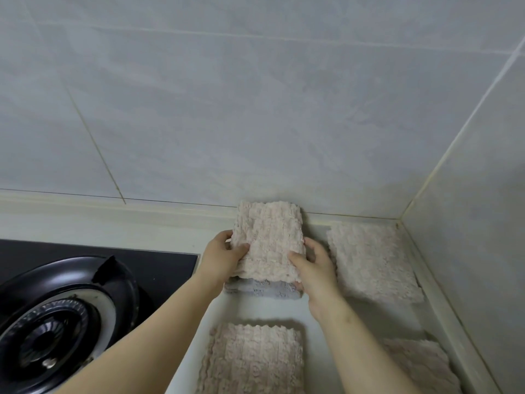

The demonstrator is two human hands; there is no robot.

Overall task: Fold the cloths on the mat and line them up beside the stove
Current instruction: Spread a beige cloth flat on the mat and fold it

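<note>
- The surface (119,223) ran along the tiled wall into the right corner. The stove (71,302) took its left part, and all the cloths were on the part to the right of the stove.
- Three pink cloths lay folded flat on that right part. One cloth (372,265) was in the back right corner. A second cloth (252,359) was at the near edge, close to the stove side. A third cloth (420,362) was at the near right edge, partly cut off by the picture.
- A fourth, the held cloth (268,237), was also folded and was at the back edge, just right of the stove's back corner and just beside the corner cloth. Its far end touched the wall. A grey layer (264,290) showed under its near end; I could not tell whether this was the underside of the same cloth or another piece.
- The left hand (221,257) gripped its left side and the right hand (315,268) its right side. On each hand the thumb lay on top and the fingers (311,243) were curled round the edge.
- In my judgement the folding was nearly finished, because no unfolded cloth was in view. What remained was to set this cloth down flat and perhaps to straighten the rows, since the two back cloths and the two near ones were not quite parallel.
</note>
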